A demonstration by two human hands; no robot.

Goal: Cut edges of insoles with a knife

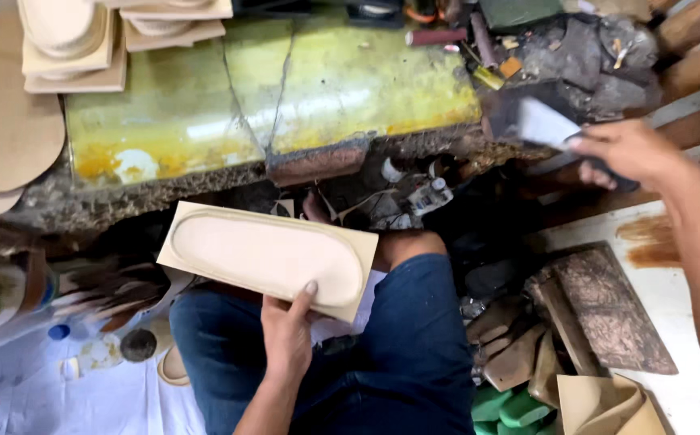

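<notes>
Gripping a tan insole board (269, 256), left hand (287, 334); right hand (620, 151) reaches out.

From my remote view the light is soft daylight, moderately bright. A broad glare lies on the yellow-green worktop (285, 97) and washes out its centre. Under its front edge the shadow is deep and details are lost. My right hand (624, 153) and the pale scraper (545, 125) it holds are motion-blurred. The left edge, near the jars (4, 294), is smeared and stretched.
</notes>
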